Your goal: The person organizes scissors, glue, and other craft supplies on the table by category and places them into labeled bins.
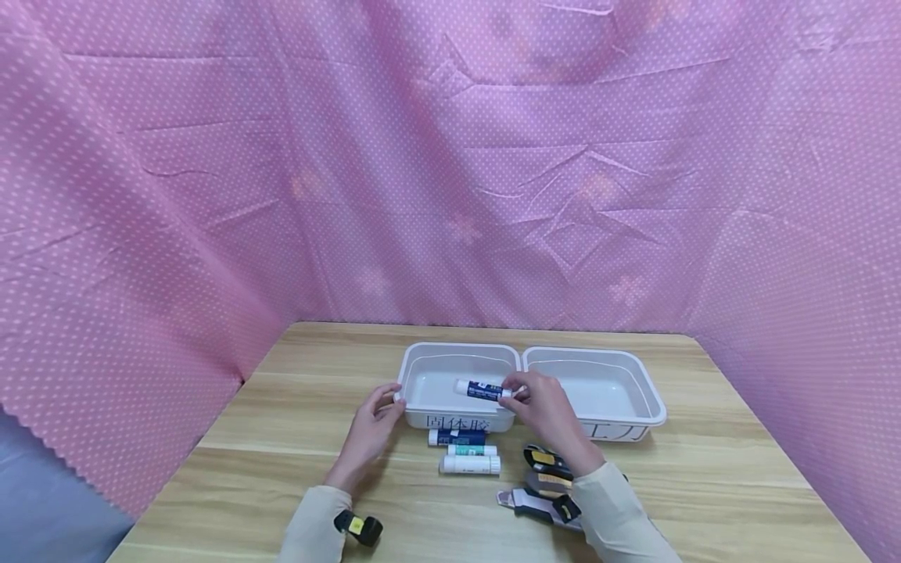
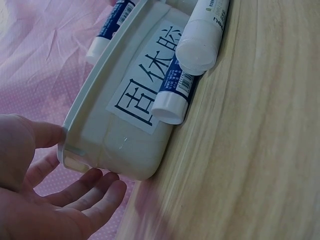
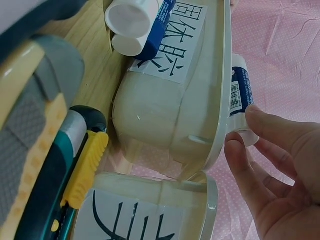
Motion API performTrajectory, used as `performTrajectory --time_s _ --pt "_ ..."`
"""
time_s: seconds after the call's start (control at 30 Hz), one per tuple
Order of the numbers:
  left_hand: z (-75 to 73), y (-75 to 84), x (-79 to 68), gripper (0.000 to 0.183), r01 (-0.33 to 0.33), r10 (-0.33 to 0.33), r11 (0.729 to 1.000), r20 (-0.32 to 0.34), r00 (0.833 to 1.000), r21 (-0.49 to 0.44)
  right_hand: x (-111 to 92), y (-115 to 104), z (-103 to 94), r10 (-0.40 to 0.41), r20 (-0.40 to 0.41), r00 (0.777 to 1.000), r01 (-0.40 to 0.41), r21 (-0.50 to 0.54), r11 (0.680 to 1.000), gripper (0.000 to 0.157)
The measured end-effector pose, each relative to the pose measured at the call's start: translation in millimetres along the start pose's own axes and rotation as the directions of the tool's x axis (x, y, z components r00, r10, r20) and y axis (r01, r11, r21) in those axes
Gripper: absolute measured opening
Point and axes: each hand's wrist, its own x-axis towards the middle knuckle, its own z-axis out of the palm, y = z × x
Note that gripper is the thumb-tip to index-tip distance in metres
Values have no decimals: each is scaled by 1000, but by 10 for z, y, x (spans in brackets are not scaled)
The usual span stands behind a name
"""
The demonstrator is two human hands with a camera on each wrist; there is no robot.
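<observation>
Hovering over the left bin (image 1: 461, 360), the glue stick (image 1: 482, 389) looks light, stiff; the right hand (image 1: 547, 410) pinches one end, a sound hold; the left hand (image 1: 371, 424) touches the bin, fingers apart.

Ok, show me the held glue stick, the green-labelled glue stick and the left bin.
Held glue stick (image 1: 483, 390), head view: navy label.
Green-labelled glue stick (image 1: 470, 450), head view: label.
Left bin (image 2: 117, 142), left wrist view: outer wall.

Cream sleeves (image 1: 313, 520), the left with a black, yellow-labelled wrist device (image 1: 369, 532).
</observation>
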Motion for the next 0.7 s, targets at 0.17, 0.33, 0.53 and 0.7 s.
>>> performTrajectory --time_s 0.17,0.33,0.53,0.7 --pt "6 -8 -1 41 -1 1 1000 0 1000 -4 1 10 2 4 4 1000 -4 3 1000 14" --pt "5 -29 2 40 13 -13 1000 -7 1000 -7 -2 8 -3 7 2 1000 -7 3 1000 14" --pt "12 -29 -12 40 -4 4 1000 -5 1000 -1 -8 12 -10 19 1 1000 -19 1 1000 13" --pt "16 -25 -22 41 -17 17 1000 -8 1000 -9 -7 15 -31 24 3 1000 -24 -5 1000 10"
